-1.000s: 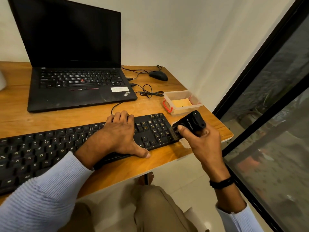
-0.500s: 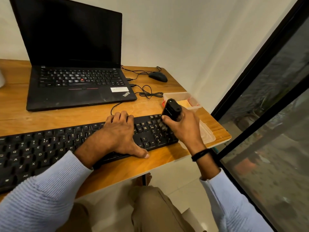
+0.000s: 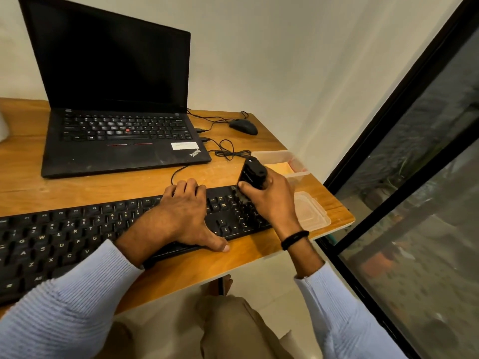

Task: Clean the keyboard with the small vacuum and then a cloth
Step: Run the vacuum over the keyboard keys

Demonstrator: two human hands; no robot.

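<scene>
A long black keyboard (image 3: 77, 237) lies across the front of the wooden desk (image 3: 90, 185). My left hand (image 3: 186, 216) rests flat on its keys, fingers at the far edge and thumb over the near edge. My right hand (image 3: 269, 200) grips a small black vacuum (image 3: 252, 174), held upright with its lower end down on the number pad at the keyboard's right end. A yellow cloth (image 3: 280, 168) lies in a clear plastic box (image 3: 298, 161) just behind the vacuum.
An open black laptop (image 3: 121, 141) stands behind the keyboard, its cables (image 3: 228, 151) looping to a black mouse (image 3: 243, 126) at the back right. The box's clear lid (image 3: 311, 213) lies by the desk's right edge. A dark window frame (image 3: 388, 125) runs along the right.
My right hand has carried the vacuum from off the keyboard's right end up and left onto the number pad, turning it upright. My left hand has stayed on the keys.
</scene>
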